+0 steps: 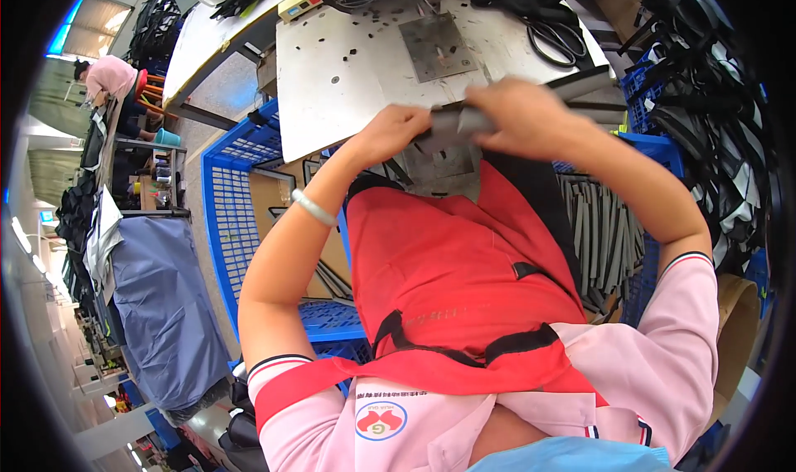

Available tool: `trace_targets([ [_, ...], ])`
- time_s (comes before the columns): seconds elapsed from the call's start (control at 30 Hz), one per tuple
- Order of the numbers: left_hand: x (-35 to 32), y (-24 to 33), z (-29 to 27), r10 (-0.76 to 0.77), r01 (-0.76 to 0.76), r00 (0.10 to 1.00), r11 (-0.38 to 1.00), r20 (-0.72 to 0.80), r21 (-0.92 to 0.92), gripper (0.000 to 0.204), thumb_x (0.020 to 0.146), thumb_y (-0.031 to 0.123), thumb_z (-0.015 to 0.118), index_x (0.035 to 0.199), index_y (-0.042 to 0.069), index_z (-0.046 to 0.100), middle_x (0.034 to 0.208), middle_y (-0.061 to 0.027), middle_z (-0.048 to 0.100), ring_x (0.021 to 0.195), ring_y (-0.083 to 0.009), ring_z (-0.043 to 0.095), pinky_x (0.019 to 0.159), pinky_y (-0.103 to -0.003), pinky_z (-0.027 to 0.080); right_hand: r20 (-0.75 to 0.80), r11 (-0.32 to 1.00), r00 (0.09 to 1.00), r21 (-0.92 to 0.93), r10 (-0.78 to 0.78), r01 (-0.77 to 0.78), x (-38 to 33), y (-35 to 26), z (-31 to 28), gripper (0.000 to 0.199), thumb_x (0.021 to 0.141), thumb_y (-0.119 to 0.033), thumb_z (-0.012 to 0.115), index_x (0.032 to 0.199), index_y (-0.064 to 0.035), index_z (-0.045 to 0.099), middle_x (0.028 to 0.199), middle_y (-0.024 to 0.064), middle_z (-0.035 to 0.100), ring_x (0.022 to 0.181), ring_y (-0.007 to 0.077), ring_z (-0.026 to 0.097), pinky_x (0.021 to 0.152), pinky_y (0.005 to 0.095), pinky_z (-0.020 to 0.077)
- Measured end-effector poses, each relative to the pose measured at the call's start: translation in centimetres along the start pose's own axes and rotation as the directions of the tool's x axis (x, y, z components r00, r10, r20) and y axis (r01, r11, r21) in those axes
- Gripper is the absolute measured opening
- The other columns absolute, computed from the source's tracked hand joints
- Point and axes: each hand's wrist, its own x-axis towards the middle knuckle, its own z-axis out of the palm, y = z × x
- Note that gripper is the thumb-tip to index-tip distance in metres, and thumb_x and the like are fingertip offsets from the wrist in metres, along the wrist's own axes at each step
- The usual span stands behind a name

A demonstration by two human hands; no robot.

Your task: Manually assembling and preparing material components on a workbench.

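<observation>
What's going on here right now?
A person in a red apron has a grey piece at the near edge of a white table. The left grip is closed on its left end; the right grip, motion-blurred, is over its right part, so how firmly it holds is unclear. More grey strips sit in a blue basket on the right. A co-worker is in the background, far left.
</observation>
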Motion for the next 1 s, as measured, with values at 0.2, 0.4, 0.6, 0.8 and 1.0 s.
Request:
trace_targets([
  [0.2,-1.6,4.2,0.0,-0.175,0.181,0.978,0.982,0.111,-0.046,0.027,0.093,0.025,0.059,0.1,0.0,0.067,0.072,-0.0032,0.065,0.053,-0.0059,0.051,0.05,-0.021,0.04,-0.013,0.982,0.988,0.109,0.156,-0.154,-1.7,4.1,-5.0,0.062,0.068,-0.027,0.079,0.115,-0.0031,0.047,0.09,0.0214,0.063,0.088,0.0394,0.06,0.077,0.0428,0.0469],
  [0.4,0.7,7.6,-2.0,-0.051,0.046,0.992,0.998,-0.119,-0.049,0.027,0.089,0.021,0.065,0.102,-0.002,0.068,0.061,-0.0024,0.059,0.045,-0.0048,0.044,0.042,-0.019,0.033,-0.177,0.981,0.973,0.154,0.149,-0.122,-0.4,5.9,-6.7,0.074,0.069,-0.024,0.076,0.128,0.007,0.046,0.107,0.0254,0.063,0.101,0.0366,0.062,0.089,0.0361,0.0474],
  [0.6,3.3,7.8,-2.6,-0.018,0.003,0.974,0.998,-0.224,-0.064,0.028,0.088,0.021,0.066,0.102,-0.003,0.067,0.059,-0.0004,0.055,0.045,-0.0028,0.042,0.041,-0.018,0.029,-0.211,0.969,0.958,0.194,0.196,-0.156,1.5,7.8,-6.3,0.075,0.07,-0.021,0.076,0.131,0.0094,0.043,0.104,0.0248,0.062,0.095,0.027,0.063,0.089,0.0323,0.0459],
  [0.8,4.3,7.7,-3.1,-0.036,0.025,0.971,0.998,-0.234,-0.049,0.027,0.088,0.022,0.066,0.102,-0.001,0.068,0.059,0.0004,0.055,0.046,-0.0026,0.042,0.041,-0.017,0.029,-0.151,0.954,0.965,0.247,0.212,-0.171,2.7,8.8,-6.5,0.083,0.068,-0.027,0.076,0.133,0.009,0.041,0.119,0.0243,0.059,0.106,0.0306,0.06,0.095,0.0329,0.0438],
  [1.0,4.9,7.6,-3.6,-0.043,0.026,0.972,0.997,-0.231,-0.079,0.026,0.088,0.021,0.064,0.102,0.0,0.068,0.059,0.0004,0.055,0.045,-0.0024,0.042,0.042,-0.017,0.03,-0.138,0.947,0.961,0.252,0.24,-0.2,3.1,8.8,-6.6,0.08,0.07,-0.022,0.076,0.134,0.0105,0.04,0.114,0.0249,0.06,0.105,0.028,0.06,0.096,0.0322,0.0424],
])
